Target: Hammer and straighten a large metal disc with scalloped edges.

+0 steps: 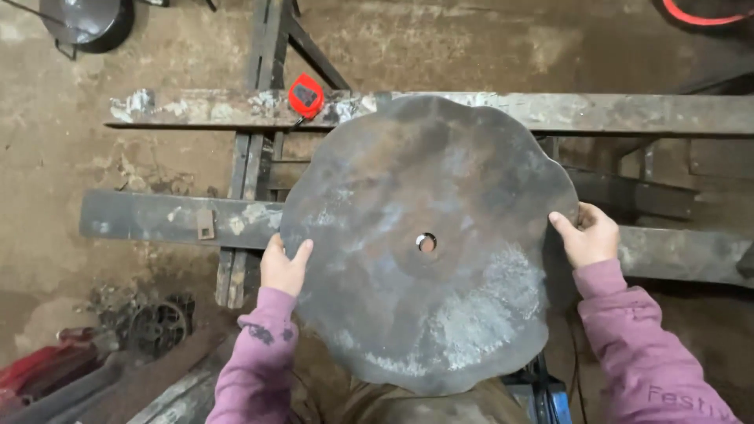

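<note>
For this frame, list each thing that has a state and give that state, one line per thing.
metal disc: held at both edges, lying over the steel bars, centre hole open
left hand: gripping the disc's left edge
right hand: gripping the disc's right edge
red tape measure: resting on the far bar, apart from the disc
steel bars: lying flat, parallel, rusty and paint-flecked

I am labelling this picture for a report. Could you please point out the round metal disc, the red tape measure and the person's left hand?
Round metal disc (pixel 440 188): head view, on its upper face above the centre hole.
Red tape measure (pixel 305 96): head view, on the middle of its case.
Left hand (pixel 283 267): head view, on the back of the hand.
</note>
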